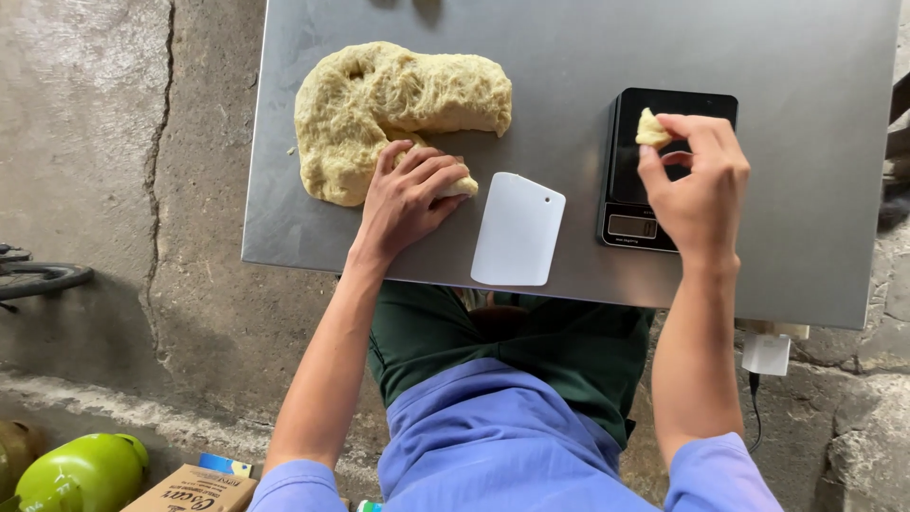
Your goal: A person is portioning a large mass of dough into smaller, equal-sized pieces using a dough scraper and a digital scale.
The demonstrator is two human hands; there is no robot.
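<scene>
A big lump of yellowish dough (379, 100) lies on the steel table (569, 57) at the left. My left hand (412, 194) presses down on a smaller piece of dough (460, 185) cut from the lump's lower edge. My right hand (701, 180) pinches a small bit of dough (651, 129) between thumb and fingers, right over the black kitchen scale (630, 190). A white plastic scraper (518, 229) lies flat between my two hands, touched by neither.
The table's front edge runs just in front of my green apron and blue trousers. Cracked concrete floor lies to the left, with a green gas cylinder (81, 471) and a cardboard box (190, 490) at the bottom left. A white charger (766, 353) hangs under the table's right side.
</scene>
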